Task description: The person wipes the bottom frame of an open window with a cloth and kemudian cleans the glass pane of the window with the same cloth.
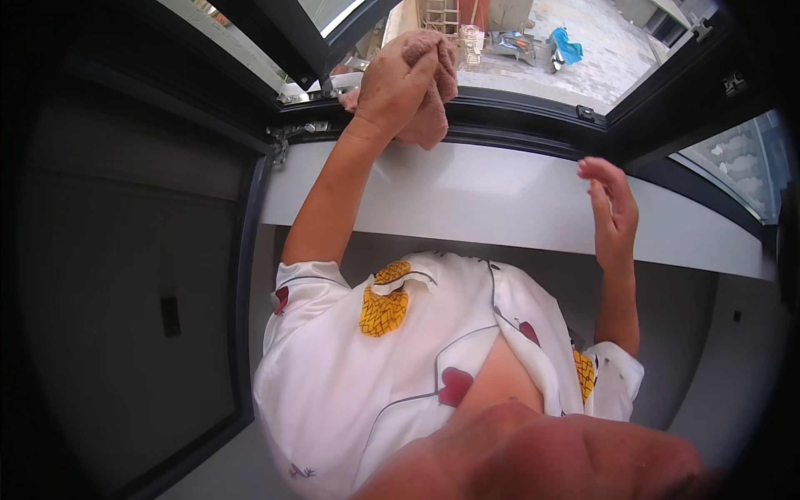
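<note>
A pinkish-brown terry cloth (431,106) is bunched in my left hand (394,78), over the dark metal frame (512,115) of an open window. Part of the cloth hangs over the frame's inner edge towards the white sill (462,194). My right hand (615,206) is raised above the sill on the right, holding nothing that I can see. Its fingers are bent, with the thumb apart from them. Close by my left wrist, a metal hinge arm (306,128) is fixed at the frame's left corner.
A dark-framed screen panel (144,250) stands swung inward on the left. An open sash (681,87) with metal catches is at the right. Outside, far below, a paved yard (600,56) holds a ladder (442,15) and a two-wheeler under a blue cover (567,47).
</note>
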